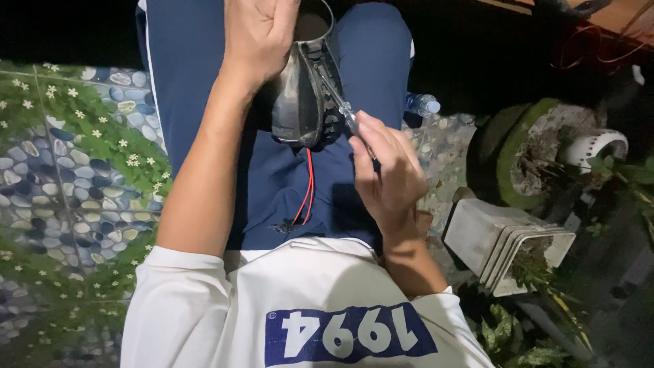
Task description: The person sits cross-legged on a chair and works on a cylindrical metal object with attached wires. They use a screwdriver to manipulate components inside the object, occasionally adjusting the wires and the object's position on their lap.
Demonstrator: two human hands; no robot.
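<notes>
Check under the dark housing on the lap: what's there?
Red and black wires hang from under the dark housing onto blue trousers. Their joint inside is hidden. Left hand steadies it; right hand holds a screwdriver.

Left hand [257, 37] forward on a straight arm, fingers curled; right hand [385, 170] nearer, in a pinching grip.

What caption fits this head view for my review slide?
Seated person's left hand steadies a dark device on the lap while the right hand works a screwdriver into it.
</notes>
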